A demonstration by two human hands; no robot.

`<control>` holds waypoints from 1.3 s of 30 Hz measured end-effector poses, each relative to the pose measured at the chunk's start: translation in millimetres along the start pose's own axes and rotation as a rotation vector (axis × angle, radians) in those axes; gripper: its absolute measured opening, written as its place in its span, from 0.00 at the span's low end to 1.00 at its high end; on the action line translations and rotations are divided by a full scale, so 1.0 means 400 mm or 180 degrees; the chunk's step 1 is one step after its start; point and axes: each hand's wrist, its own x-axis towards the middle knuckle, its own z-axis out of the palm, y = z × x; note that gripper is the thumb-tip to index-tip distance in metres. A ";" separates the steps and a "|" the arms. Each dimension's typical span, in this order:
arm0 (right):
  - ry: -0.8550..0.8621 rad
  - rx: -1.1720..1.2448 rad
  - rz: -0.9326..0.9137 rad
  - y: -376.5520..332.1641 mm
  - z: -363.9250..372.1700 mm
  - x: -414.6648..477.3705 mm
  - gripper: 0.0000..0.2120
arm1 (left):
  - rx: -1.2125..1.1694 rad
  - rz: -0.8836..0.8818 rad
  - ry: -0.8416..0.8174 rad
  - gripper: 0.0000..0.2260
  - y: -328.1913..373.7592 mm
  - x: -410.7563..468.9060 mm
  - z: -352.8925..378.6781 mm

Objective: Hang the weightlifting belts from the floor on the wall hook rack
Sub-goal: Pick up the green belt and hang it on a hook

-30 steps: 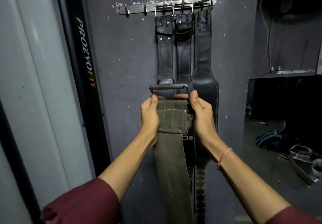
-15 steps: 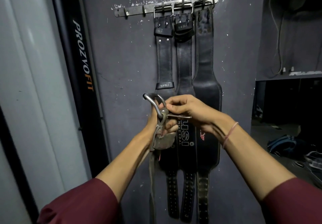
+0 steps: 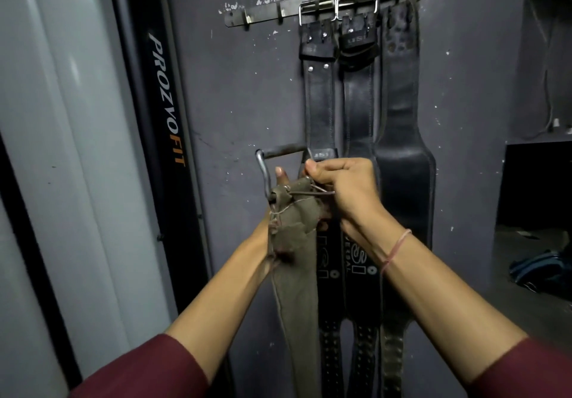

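A worn olive canvas belt (image 3: 294, 277) hangs down from my hands at chest height in front of the grey wall. Its metal buckle frame (image 3: 265, 167) sticks up to the left. My left hand (image 3: 280, 181) is mostly hidden behind the belt's frayed top, gripping it. My right hand (image 3: 343, 190) pinches the buckle's thin prongs. The metal hook rack (image 3: 266, 14) runs along the top of the wall. Three black leather belts (image 3: 402, 137) hang side by side from its right half; the hooks at its left end are bare.
A black upright post (image 3: 167, 110) lettered PROZOFIT stands left of the wall, beside a pale panel. To the right the room opens onto a dark floor with a blue bag (image 3: 538, 271) on it.
The olive belt went from held flat and wide with both hands on the buckle to turned and bunched, my right hand now on the prongs. The view has shifted closer and to the left.
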 end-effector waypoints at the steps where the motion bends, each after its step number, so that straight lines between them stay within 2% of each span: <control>1: 0.0244 -0.0038 -0.0082 0.006 0.016 0.022 0.07 | -0.0084 0.0064 -0.0092 0.27 0.002 0.021 -0.007; 3: 0.0667 -0.0019 -0.0203 0.013 0.048 0.060 0.06 | -0.0368 0.0423 -0.0333 0.36 0.005 0.064 -0.026; 6: 0.1308 -0.0323 -0.0435 0.011 0.091 0.104 0.08 | -0.0383 0.0831 -0.0114 0.34 0.036 0.107 -0.056; 8: 0.1630 -0.0449 -0.0557 0.003 0.121 0.136 0.07 | -0.0250 0.1303 -0.0064 0.35 0.036 0.141 -0.079; 9: 0.1735 -0.0476 -0.0606 -0.001 0.137 0.151 0.07 | -0.0011 0.1576 0.0005 0.33 0.036 0.161 -0.090; 10: 0.1807 -0.0535 -0.0661 -0.004 0.154 0.166 0.07 | 0.0193 0.1845 0.0101 0.28 0.039 0.182 -0.097; 12: 0.1788 -0.0689 -0.0739 -0.007 0.189 0.196 0.07 | 0.0230 0.2154 0.0403 0.12 0.055 0.233 -0.104; 13: 0.1726 -0.0756 -0.0756 -0.010 0.204 0.216 0.08 | 0.0149 0.2239 0.0552 0.10 0.068 0.257 -0.105; 15: 0.1507 -0.0834 -0.0719 -0.021 0.225 0.264 0.10 | -0.0005 0.2305 0.0677 0.10 0.094 0.304 -0.108; 19: 0.0550 -0.0677 -0.0691 -0.057 0.217 0.367 0.10 | -0.0043 0.2412 0.0949 0.14 0.136 0.421 -0.131; 21: 0.0413 -0.0830 -0.0894 -0.070 0.215 0.398 0.09 | -0.0040 0.2532 0.0921 0.15 0.161 0.465 -0.133; 26: 0.1160 -0.0930 -0.1468 -0.108 0.247 0.492 0.09 | 0.0364 0.2981 0.0819 0.14 0.267 0.550 -0.106; 33: 0.1701 -0.0998 -0.2013 -0.266 0.279 0.650 0.08 | 0.0910 0.3484 0.1004 0.16 0.497 0.688 -0.044; 36: 0.1837 -0.1009 -0.2032 -0.328 0.284 0.706 0.11 | 0.1041 0.3432 0.1093 0.20 0.578 0.741 -0.012; 39: 0.1910 -0.1122 -0.1914 -0.368 0.281 0.742 0.09 | 0.0954 0.3238 0.1074 0.23 0.627 0.793 0.006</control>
